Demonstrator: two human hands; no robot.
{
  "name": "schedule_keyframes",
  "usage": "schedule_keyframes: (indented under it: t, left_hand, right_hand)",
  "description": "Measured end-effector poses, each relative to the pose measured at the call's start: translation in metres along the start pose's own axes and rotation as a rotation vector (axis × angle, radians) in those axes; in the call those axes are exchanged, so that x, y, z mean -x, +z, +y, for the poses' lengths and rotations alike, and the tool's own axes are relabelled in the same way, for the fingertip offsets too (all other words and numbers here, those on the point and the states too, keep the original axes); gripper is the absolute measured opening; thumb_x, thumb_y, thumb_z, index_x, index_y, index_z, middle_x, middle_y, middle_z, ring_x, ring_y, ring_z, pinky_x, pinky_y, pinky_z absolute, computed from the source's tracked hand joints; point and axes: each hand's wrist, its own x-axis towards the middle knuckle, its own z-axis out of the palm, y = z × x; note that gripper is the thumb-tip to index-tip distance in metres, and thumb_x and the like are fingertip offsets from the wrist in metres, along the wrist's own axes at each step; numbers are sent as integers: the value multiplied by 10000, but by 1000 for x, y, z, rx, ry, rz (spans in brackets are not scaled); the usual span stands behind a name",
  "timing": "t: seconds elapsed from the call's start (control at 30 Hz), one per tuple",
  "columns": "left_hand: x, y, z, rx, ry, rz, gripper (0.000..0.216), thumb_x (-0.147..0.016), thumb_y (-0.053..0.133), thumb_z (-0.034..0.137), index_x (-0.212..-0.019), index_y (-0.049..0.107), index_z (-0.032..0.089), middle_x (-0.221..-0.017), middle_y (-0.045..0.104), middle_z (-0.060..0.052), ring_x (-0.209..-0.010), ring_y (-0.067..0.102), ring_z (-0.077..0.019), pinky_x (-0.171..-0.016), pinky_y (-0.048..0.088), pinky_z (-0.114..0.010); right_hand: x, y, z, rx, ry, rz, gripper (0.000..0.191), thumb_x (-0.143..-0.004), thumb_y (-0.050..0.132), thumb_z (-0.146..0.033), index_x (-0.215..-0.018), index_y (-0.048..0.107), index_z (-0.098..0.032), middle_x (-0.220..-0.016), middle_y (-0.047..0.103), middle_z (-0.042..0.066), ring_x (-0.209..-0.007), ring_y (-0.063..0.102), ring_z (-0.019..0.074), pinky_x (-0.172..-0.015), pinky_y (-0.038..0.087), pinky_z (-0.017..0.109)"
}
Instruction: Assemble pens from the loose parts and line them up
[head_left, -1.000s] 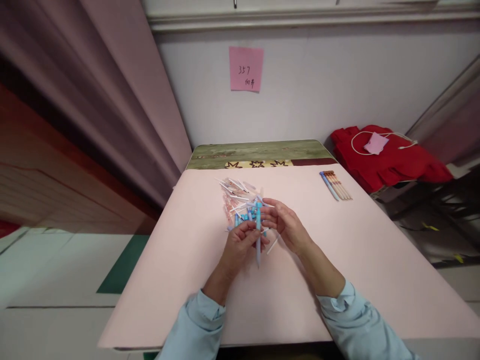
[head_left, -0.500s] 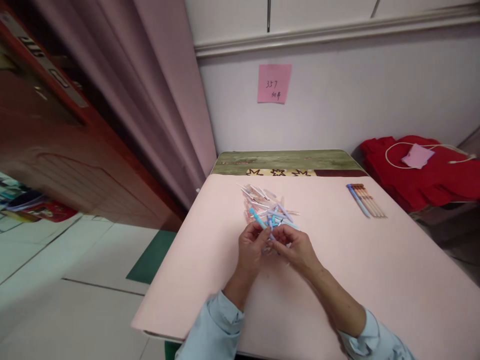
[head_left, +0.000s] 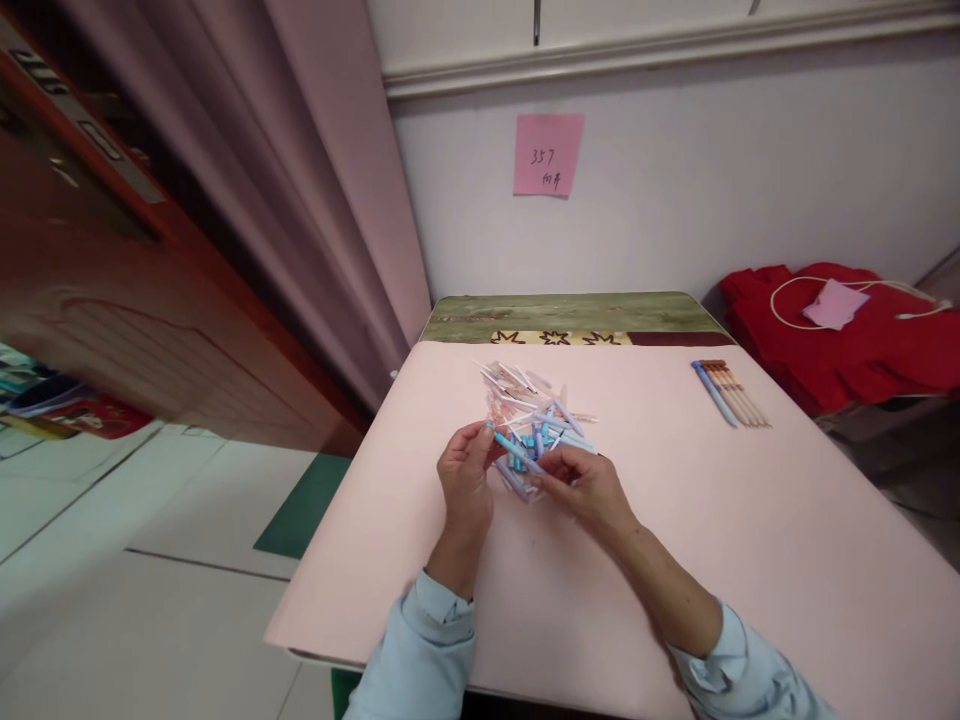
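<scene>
A blue pen (head_left: 516, 453) lies slanted between my two hands, just in front of a heap of pen parts (head_left: 532, 415) on the pink tabletop (head_left: 675, 520). My left hand (head_left: 465, 478) pinches the pen's upper left end with thumb and fingers. My right hand (head_left: 585, 485) grips its lower right end, fingers curled. The heap holds several blue barrels, thin white refills and pinkish pieces, and touches the hands' far side.
A row of finished pens (head_left: 729, 392) lies at the table's far right. A green patterned strip (head_left: 570, 318) edges the back. Red cloth with a white cord (head_left: 847, 330) sits to the right, a curtain (head_left: 300, 200) to the left, a pink note (head_left: 547, 154) on the wall.
The pen went from upright in my left hand to slanted, held at both ends. My left hand moved slightly left. The camera view shifted left and a little down.
</scene>
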Motion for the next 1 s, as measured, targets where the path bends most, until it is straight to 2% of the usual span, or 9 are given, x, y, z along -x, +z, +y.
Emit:
schedule_keyframes:
  t: [0.2,0.4,0.6,0.73,0.8,0.87,0.93,1.0]
  left_hand:
    - [1,0,-3,2,-56,8,288,-690,804,350,-827,653,146,-764,729,-28,-685,678,-139,-682,558,-289]
    - [0,-2,-6,-38,-50,21,311,-685,809,352,-846,648,140,-803,738,-46,-714,692,-152,-680,560,-288]
    - [-4,0,-4,-37,-26,20,391,-671,823,366,-948,655,147,-827,736,-43,-737,701,-162,-701,566,-298]
    - [-8,1,-1,-53,-58,28,424,-748,748,471,-984,652,132,-857,743,-76,-750,709,-170,-715,568,-306]
    - [-10,0,-1,-71,-60,44,423,-762,726,492,-959,650,125,-827,743,-79,-709,701,-165,-693,568,-306]
    - [-12,-2,-1,-87,-53,66,405,-756,732,478,-936,650,124,-788,738,-69,-666,686,-152,-661,564,-292]
    - [-13,-3,-2,-99,-58,72,389,-745,742,459,-926,653,126,-772,735,-61,-648,675,-145,-636,558,-277]
    - [-13,-4,-3,-107,-76,56,384,-730,754,446,-925,658,129,-772,734,-58,-652,673,-145,-625,553,-267]
  right_hand:
    - [1,-2,-2,185,-55,53,162,-787,739,-394,-785,703,-236,-671,655,-3,-581,547,150,-575,423,264]
    - [1,-2,-6,399,-104,123,66,-805,731,-298,-861,741,-266,-841,711,7,-777,642,175,-687,435,267]
    - [-5,1,-7,335,-127,165,67,-776,769,-246,-837,749,-266,-766,694,-20,-720,627,143,-678,430,243]
    - [-10,-5,-6,214,-137,266,64,-781,758,-285,-839,757,-258,-753,679,-10,-668,598,135,-651,441,241]
    - [-14,-18,-1,146,-108,342,96,-787,744,-324,-838,761,-244,-761,680,3,-645,584,135,-635,449,245]
    - [-20,-41,7,91,-42,432,166,-790,729,-381,-847,764,-229,-756,684,11,-625,577,140,-615,453,251]
    - [-28,-73,18,90,27,553,260,-771,732,-432,-908,758,-212,-745,690,14,-629,592,151,-620,461,261]
    - [-35,-109,30,189,91,662,321,-752,734,-455,-967,748,-217,-747,699,7,-648,611,162,-651,461,276]
